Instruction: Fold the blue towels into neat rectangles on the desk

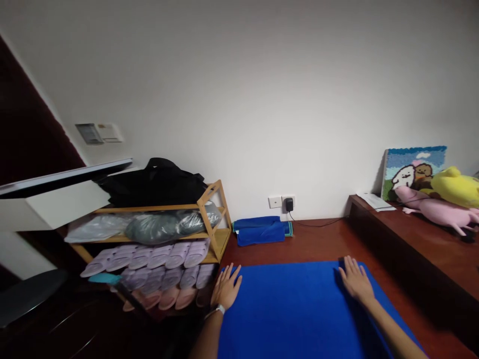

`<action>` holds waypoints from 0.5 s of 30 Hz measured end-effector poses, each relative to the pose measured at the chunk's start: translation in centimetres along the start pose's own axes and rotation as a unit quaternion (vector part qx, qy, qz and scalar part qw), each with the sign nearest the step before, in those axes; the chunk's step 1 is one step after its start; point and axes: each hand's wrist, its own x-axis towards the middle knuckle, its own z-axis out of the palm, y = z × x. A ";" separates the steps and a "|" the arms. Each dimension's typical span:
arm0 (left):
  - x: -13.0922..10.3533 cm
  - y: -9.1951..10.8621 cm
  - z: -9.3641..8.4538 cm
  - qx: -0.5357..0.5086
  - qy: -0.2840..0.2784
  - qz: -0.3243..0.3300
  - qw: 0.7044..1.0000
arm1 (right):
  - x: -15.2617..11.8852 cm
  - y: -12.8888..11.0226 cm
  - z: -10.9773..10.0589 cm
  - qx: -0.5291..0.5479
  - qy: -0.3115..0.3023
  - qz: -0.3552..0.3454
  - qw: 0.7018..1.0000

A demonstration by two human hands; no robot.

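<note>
A blue cloth [288,309] lies spread on the dark red wooden surface [314,244] in front of me. My left hand [226,288], with a light band at the wrist, rests flat at the cloth's far left corner, fingers spread. Over the far right corner, my right hand [355,280] lies flat with its fingers extended. Neither hand grips anything. Beyond the cloth, against the wall, sits a folded blue cloth [261,232] on top of a darker roll with teal edging [288,228].
At left stands a wooden rack [213,224] with several slippers [160,255], plastic-wrapped things and a black bag [157,184]. A charger [289,204] sits in the wall socket, its cable trailing right. A raised ledge [404,234] at right bears a pink plush toy [441,212].
</note>
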 end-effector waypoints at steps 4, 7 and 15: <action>-0.3 0.3 -0.4 0.004 -0.006 0.003 1.000 | -3.7 -14.1 2.7 0.016 -0.045 -0.135 0.990; -0.6 0.5 -0.6 0.012 -0.011 -0.001 1.000 | -6.4 -24.0 5.0 0.046 -0.102 -0.223 0.968; -0.4 0.3 -0.4 0.012 -0.020 0.000 1.000 | -6.1 -25.0 6.1 0.039 -0.147 -0.226 0.962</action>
